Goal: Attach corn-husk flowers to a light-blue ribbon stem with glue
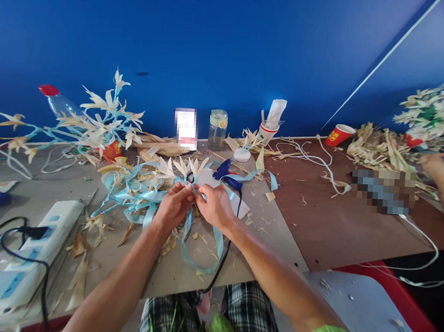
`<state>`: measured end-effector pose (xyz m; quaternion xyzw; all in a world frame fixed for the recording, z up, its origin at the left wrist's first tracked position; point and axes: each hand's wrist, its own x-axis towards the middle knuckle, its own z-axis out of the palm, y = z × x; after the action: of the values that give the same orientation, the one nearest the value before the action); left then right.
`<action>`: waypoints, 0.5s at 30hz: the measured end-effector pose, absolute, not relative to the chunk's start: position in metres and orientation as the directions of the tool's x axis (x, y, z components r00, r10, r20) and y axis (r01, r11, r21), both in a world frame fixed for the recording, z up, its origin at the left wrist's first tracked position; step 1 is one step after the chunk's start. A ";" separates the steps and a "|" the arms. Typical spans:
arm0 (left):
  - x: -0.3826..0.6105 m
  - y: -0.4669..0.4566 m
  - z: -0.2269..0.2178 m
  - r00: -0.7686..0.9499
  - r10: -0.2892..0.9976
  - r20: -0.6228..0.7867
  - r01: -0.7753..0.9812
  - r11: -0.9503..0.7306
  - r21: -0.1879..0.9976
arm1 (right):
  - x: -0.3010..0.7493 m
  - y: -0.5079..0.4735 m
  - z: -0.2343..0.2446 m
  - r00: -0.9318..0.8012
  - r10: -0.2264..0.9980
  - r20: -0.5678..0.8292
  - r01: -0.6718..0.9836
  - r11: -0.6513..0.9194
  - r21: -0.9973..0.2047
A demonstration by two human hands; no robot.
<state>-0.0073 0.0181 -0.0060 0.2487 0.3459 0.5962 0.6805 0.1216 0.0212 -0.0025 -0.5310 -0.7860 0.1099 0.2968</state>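
Note:
My left hand (pixel 175 203) and my right hand (pixel 216 206) meet over the table, both with fingers pinched closed. Between them they grip a stem of pale husk flowers (pixel 184 167), whose pointed petals stand up above my fingertips. A light blue ribbon (pixel 200 269) hangs from my fingers in a long loop onto the tabletop. Left of my hands lies a heap of blue-wrapped stems (pixel 130 190) with more loose ribbon. Just beyond my right hand rests a blue glue gun (pixel 227 174), its black cord running down past my right wrist. My fingertips partly hide the stem.
A white power strip (pixel 50 235) lies at left. Behind stand a flower arrangement (pixel 108 114), a glass jar (pixel 217 129) and a tilted red paper cup (pixel 339 135). Husk scraps litter the table (pixel 278 284). Another person's hand (pixel 443 172) is at far right, near a charging device (pixel 382 192).

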 end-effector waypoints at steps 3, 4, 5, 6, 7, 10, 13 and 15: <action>-0.007 0.019 -0.006 0.052 0.979 -0.196 -0.670 0.180 0.720 | 0.120 0.020 -0.004 -0.269 0.892 0.364 0.763 0.428 -0.485; -0.007 0.019 -0.006 0.055 0.978 -0.203 -0.677 0.186 0.712 | 0.120 0.020 -0.004 -0.275 0.890 0.363 0.762 0.432 -0.482; -0.007 0.019 -0.006 0.056 0.977 -0.207 -0.680 0.189 0.708 | 0.120 0.019 -0.003 -0.278 0.890 0.362 0.763 0.434 -0.479; -0.007 0.019 -0.006 0.049 0.977 -0.207 -0.679 0.184 0.710 | 0.120 0.019 -0.003 -0.280 0.890 0.361 0.764 0.434 -0.477; -0.007 0.019 -0.006 0.037 0.978 -0.203 -0.675 0.174 0.716 | 0.120 0.019 -0.003 -0.280 0.890 0.359 0.766 0.432 -0.475; -0.006 0.019 -0.006 -0.013 0.983 -0.186 -0.652 0.132 0.747 | 0.121 0.019 -0.003 -0.295 0.888 0.352 0.769 0.440 -0.464; -0.005 0.019 -0.007 -0.045 0.984 -0.173 -0.635 0.106 0.766 | 0.120 0.019 -0.004 -0.307 0.882 0.357 0.756 0.454 -0.472; -0.006 0.020 -0.007 -0.044 0.984 -0.174 -0.631 0.107 0.768 | 0.120 0.019 -0.004 -0.293 0.888 0.354 0.742 0.445 -0.501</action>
<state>-0.0058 0.0197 -0.0075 0.2411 0.3660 0.6231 0.6479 0.1199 0.0190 -0.0038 -0.5128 -0.7948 0.1213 0.3008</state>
